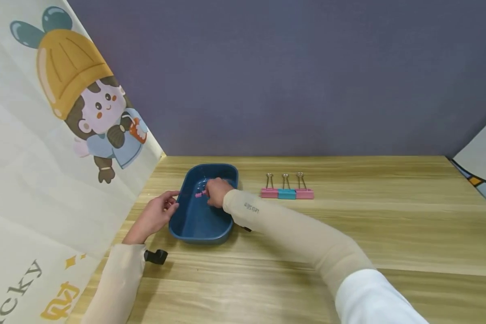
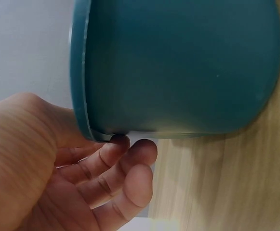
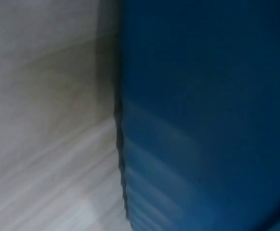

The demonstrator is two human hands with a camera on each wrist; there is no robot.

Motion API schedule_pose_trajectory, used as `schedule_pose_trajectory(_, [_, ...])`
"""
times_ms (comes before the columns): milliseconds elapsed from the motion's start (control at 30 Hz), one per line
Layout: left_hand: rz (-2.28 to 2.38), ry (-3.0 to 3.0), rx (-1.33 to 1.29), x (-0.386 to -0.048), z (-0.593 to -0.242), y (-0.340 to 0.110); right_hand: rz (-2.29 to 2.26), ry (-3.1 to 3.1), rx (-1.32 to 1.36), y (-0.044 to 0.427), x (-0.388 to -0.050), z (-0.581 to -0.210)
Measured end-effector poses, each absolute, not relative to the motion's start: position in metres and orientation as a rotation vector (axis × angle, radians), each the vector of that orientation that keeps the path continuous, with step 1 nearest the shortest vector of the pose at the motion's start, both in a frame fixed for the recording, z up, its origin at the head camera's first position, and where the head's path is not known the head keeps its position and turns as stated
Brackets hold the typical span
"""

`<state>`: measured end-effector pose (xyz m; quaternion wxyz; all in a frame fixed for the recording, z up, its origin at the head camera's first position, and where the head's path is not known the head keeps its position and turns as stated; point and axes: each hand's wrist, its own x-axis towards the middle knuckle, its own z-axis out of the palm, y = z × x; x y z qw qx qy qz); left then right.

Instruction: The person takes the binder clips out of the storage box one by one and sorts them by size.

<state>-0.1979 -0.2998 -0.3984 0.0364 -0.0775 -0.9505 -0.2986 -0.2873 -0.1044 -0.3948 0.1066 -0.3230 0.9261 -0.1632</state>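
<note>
A deep blue plastic tub with rounded corners stands on the table. At its left side my left hand holds the rim; in the left wrist view the thumb passes behind the rim and curled fingers lie along the outside. My right hand reaches into the tub and pinches a small pink binder clip, its fingertips mostly hidden. Beside it in the tub lies another pink piece, with shiny wire near it. The right wrist view shows the tub's dark blue wall, not the hand.
Right of the tub, three binder clips stand in a row with wire handles up: a pink one, a blue one and another pink one. A grey-purple panel closes the back; a printed white sheet hangs at left.
</note>
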Motion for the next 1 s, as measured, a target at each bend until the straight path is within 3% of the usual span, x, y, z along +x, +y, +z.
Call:
schedule_pose_trajectory(633, [-0.909,-2.909,-0.267,-0.197,-0.397,-0.299,-0.536,2.778,-0.919,-0.111,-0.287,-0.404])
schedule_pose_trajectory(1000, [-0.940,-2.904,-0.254,-0.197,-0.399,-0.301,-0.720,2.635,-1.153,-0.101,-0.291,-0.396])
